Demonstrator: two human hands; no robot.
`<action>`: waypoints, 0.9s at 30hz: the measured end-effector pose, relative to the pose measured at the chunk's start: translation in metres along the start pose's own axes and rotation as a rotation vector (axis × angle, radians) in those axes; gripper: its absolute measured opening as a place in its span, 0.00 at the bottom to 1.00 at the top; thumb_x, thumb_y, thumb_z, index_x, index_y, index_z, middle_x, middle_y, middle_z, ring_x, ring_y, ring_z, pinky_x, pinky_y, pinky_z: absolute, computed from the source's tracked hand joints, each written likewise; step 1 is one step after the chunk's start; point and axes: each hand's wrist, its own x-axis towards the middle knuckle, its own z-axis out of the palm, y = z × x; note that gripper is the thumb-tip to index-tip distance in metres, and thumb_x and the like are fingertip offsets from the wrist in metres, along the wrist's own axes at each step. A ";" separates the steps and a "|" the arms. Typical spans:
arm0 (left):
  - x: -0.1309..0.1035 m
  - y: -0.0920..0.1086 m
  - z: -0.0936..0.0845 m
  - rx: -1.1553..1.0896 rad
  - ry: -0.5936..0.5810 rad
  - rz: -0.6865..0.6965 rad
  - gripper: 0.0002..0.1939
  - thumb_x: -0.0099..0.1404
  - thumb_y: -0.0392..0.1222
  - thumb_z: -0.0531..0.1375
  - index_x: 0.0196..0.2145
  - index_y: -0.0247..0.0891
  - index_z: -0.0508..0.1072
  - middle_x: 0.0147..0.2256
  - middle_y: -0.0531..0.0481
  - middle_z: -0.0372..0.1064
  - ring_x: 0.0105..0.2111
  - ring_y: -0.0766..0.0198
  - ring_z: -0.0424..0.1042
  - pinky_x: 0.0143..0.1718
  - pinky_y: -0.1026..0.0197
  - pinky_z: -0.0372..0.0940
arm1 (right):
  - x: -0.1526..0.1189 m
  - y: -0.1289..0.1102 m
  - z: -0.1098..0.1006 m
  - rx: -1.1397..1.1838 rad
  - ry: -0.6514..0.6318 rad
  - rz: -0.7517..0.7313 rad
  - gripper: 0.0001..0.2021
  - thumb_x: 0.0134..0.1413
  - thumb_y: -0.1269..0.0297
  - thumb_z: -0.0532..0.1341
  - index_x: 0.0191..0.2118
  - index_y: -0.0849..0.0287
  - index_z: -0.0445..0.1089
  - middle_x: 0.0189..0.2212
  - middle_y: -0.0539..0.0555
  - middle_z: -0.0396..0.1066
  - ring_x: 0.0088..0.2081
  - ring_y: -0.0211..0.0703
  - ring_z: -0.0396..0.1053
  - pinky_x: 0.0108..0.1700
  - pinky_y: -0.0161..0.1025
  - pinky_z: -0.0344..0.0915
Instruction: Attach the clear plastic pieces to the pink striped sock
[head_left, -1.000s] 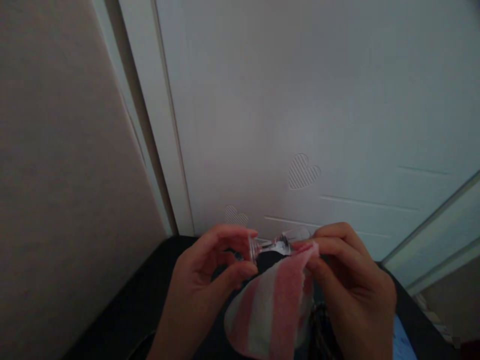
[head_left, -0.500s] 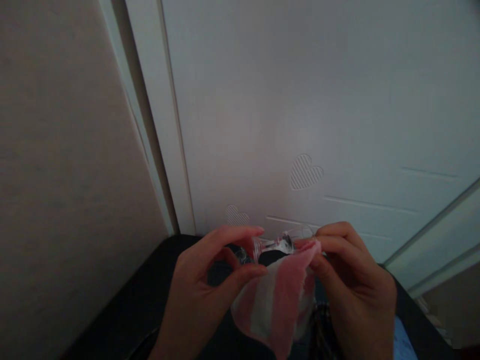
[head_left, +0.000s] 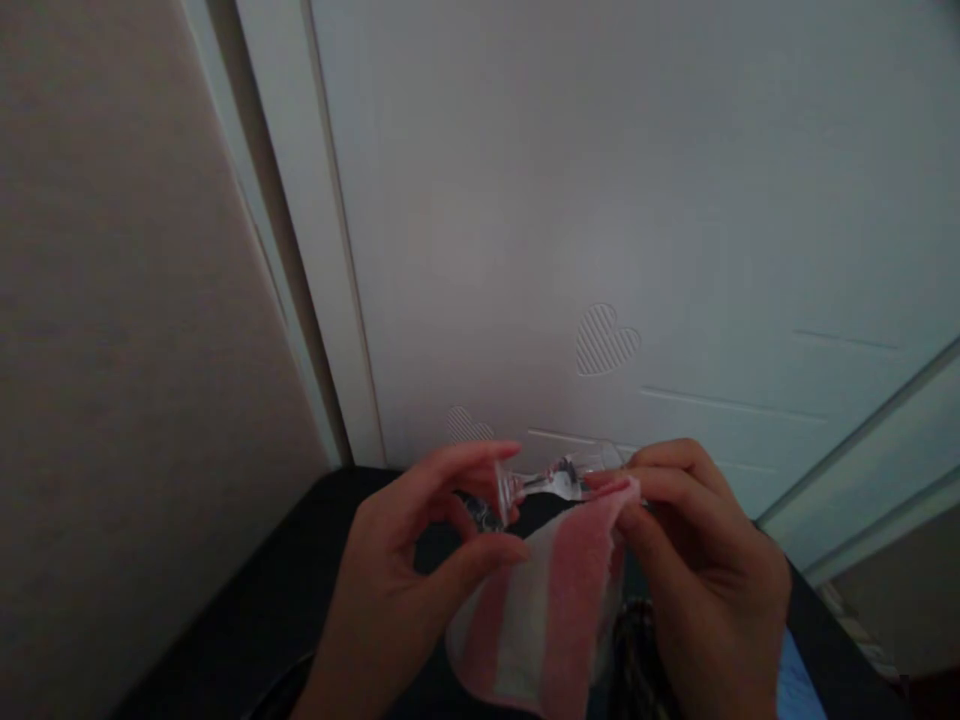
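Note:
A small clear stemmed glass (head_left: 559, 478) lies sideways between my hands, its foot to the left and its bowl to the right. My right hand (head_left: 709, 555) pinches the upper edge of a pink-and-white striped cloth (head_left: 529, 620) and steadies the glass by its bowl. The cloth hangs below the glass. Curved around the foot, my left hand (head_left: 427, 550) has its thumb and index finger spread wide. Its thumb is apart from the foot; whether the other fingers touch the glass I cannot tell.
Under my hands is a dark surface (head_left: 247, 610). Behind it stands a white panel (head_left: 487, 250) with embossed hearts, and a beige wall (head_left: 135, 350) is on the left. Something clear and shiny (head_left: 480, 512) shows behind my left fingers. A light-blue item (head_left: 799, 680) lies at lower right.
My left thumb and fingers have spread a little further from the glass's foot, which shows more plainly now. The glass's bowl is also more visible, and the cloth hangs slightly further left.

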 end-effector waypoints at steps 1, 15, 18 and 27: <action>-0.001 -0.001 0.001 -0.002 -0.001 0.021 0.22 0.56 0.39 0.66 0.48 0.56 0.70 0.35 0.60 0.74 0.32 0.69 0.73 0.31 0.71 0.66 | 0.000 0.000 0.000 0.002 0.012 0.007 0.07 0.56 0.74 0.60 0.32 0.53 0.71 0.33 0.47 0.64 0.35 0.36 0.65 0.34 0.34 0.61; 0.003 -0.001 0.001 0.084 0.019 -0.015 0.10 0.60 0.40 0.63 0.41 0.49 0.74 0.34 0.56 0.76 0.32 0.66 0.74 0.32 0.68 0.66 | 0.000 0.000 -0.001 0.003 -0.026 -0.007 0.09 0.54 0.77 0.60 0.32 0.54 0.71 0.32 0.48 0.63 0.34 0.36 0.64 0.34 0.34 0.61; 0.003 0.000 0.001 0.081 0.021 -0.010 0.06 0.62 0.43 0.61 0.37 0.45 0.75 0.32 0.55 0.75 0.29 0.66 0.73 0.29 0.68 0.65 | 0.000 -0.001 -0.001 -0.008 -0.036 -0.032 0.08 0.53 0.77 0.61 0.32 0.54 0.71 0.32 0.47 0.63 0.34 0.35 0.64 0.33 0.33 0.61; 0.000 0.000 0.007 -0.085 -0.041 -0.016 0.22 0.61 0.37 0.62 0.51 0.52 0.65 0.36 0.55 0.70 0.32 0.67 0.72 0.29 0.69 0.67 | 0.000 0.004 -0.002 -0.055 0.009 0.001 0.06 0.56 0.73 0.60 0.31 0.55 0.70 0.32 0.47 0.64 0.33 0.35 0.65 0.35 0.34 0.61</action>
